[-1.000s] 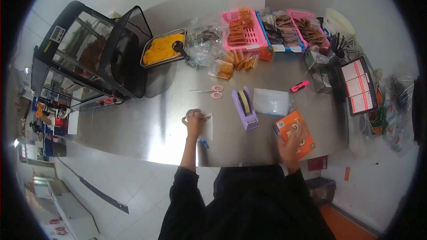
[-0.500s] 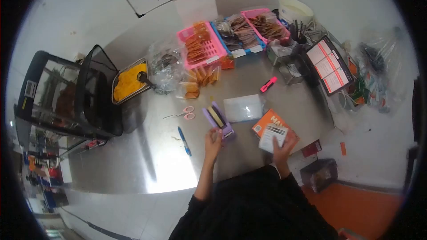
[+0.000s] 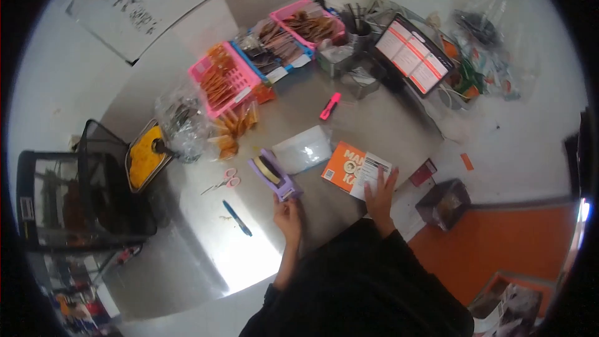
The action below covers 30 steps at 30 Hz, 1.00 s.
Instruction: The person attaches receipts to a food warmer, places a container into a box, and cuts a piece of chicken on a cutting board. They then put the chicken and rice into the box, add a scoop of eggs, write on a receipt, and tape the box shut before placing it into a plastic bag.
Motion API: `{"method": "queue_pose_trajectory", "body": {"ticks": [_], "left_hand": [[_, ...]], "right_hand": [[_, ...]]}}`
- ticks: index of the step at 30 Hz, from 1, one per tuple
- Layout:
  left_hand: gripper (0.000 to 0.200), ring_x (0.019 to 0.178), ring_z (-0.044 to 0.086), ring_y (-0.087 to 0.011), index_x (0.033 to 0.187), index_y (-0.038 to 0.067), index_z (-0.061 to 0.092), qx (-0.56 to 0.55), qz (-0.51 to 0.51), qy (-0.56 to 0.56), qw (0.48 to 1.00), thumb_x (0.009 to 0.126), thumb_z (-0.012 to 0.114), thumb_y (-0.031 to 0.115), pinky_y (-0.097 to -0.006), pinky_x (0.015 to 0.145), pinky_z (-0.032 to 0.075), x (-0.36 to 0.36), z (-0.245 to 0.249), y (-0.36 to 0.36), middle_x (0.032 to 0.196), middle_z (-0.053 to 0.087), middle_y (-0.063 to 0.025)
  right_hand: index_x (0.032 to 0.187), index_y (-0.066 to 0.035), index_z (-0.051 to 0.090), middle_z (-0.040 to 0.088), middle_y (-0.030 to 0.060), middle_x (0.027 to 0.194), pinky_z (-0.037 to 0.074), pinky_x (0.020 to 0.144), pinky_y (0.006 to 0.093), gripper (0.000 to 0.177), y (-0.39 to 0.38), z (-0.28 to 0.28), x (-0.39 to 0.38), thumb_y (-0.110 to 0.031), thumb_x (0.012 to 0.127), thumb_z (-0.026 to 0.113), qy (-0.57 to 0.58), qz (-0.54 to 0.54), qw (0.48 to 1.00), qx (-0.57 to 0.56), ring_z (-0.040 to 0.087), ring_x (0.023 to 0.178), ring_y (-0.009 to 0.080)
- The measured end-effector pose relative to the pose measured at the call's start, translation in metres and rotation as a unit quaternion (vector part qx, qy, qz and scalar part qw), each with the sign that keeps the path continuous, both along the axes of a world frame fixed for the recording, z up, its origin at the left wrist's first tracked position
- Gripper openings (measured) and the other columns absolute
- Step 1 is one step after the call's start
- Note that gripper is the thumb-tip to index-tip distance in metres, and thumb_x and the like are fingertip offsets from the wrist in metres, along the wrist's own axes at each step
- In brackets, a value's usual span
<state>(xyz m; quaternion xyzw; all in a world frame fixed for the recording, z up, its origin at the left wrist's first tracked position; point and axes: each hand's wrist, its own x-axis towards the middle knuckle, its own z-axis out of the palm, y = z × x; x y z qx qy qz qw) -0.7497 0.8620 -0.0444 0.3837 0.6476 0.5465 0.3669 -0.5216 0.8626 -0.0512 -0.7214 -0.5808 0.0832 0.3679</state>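
A purple tape dispenser [image 3: 286,188] with a roll of tape stands on the steel table. My left hand [image 3: 287,219] is at its near end, fingers curled together; whether they pinch a bit of tape is too small to tell. To the right lies an orange box [image 3: 340,167] with printed lettering. A white printed slip [image 3: 373,167] covers its right part. My right hand [image 3: 380,198] rests on the slip's lower right edge with its fingers spread. Behind the dispenser is a clear plastic packet [image 3: 304,150] with white contents.
Pink scissors [image 3: 232,178] and a blue pen [image 3: 236,218] lie left of the dispenser. A pink highlighter [image 3: 331,105] is farther back. Pink baskets [image 3: 240,77] of sachets, a tablet [image 3: 415,55] and a tray of yellow food [image 3: 145,157] stand along the back and left.
The view has turned, shifting the table leftward. My right hand has gone from gripping the white slip to lying spread on it, over the orange box. My left hand stays by the dispenser's near end.
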Motion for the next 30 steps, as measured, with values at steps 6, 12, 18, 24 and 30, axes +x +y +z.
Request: {"method": "queue_pose_trajectory", "body": {"ticks": [6,12,18,24,30], "left_hand": [[0.02,0.074,0.055,-0.0129,0.075,-0.001,0.054,-0.033,0.002,-0.015,0.999,0.084,0.051,0.016,-0.0247,0.057,0.043,-0.017,-0.033,-0.026,0.083,0.057,-0.0093],[0.037,0.062,0.049,-0.0086,0.118,0.001,0.041,-0.044,-0.477,0.003,0.878,0.084,0.05,0.015,-0.0231,0.055,0.04,0.052,0.036,0.023,0.064,0.051,-0.0029],[0.081,0.083,0.059,-0.0239,0.134,0.008,0.012,0.013,-0.605,0.228,0.763,0.073,0.063,0.023,-0.0353,0.07,0.046,0.132,-0.009,0.155,0.102,0.054,-0.019],[0.093,0.095,0.054,-0.0287,0.134,0.011,0.014,-0.115,-0.544,0.436,0.707,0.064,0.069,0.036,-0.0397,0.077,0.043,0.127,0.057,0.157,0.103,0.055,-0.0186],[0.075,0.086,0.053,-0.032,0.127,0.012,0.032,0.043,-0.465,0.427,0.774,0.064,0.068,0.03,-0.0399,0.071,0.042,0.105,0.036,0.132,0.096,0.053,-0.0135]], "right_hand": [[0.129,-0.013,0.032,0.013,0.0248,0.135,0.029,0.094,0.0479,0.062,0.038,0.018,0.066,-0.036,0.077,0.054,-0.223,0.075,0.968,-0.088,0.022,0.12,0.0459],[0.131,-0.017,0.029,0.012,0.0222,0.137,0.035,0.088,0.0512,0.062,0.025,0.011,0.058,-0.043,0.078,0.049,-0.205,0.049,0.967,-0.144,0.024,0.119,0.0452],[0.13,-0.018,0.03,0.018,0.0247,0.132,0.041,0.085,0.042,0.059,0.023,0.012,0.058,-0.04,0.079,0.05,-0.139,0.07,0.982,-0.102,0.042,0.106,0.0406],[0.13,-0.017,0.029,0.026,0.023,0.127,0.043,0.082,0.0401,0.062,0.047,0.013,0.083,-0.038,0.077,0.054,-0.164,0.158,0.97,-0.086,0.048,0.1,0.0372],[0.128,-0.011,0.032,0.035,0.0224,0.122,0.037,0.088,0.0384,0.061,0.097,0.016,0.125,-0.034,0.076,0.055,-0.084,0.268,0.96,0.009,0.046,0.102,0.0344]]}}
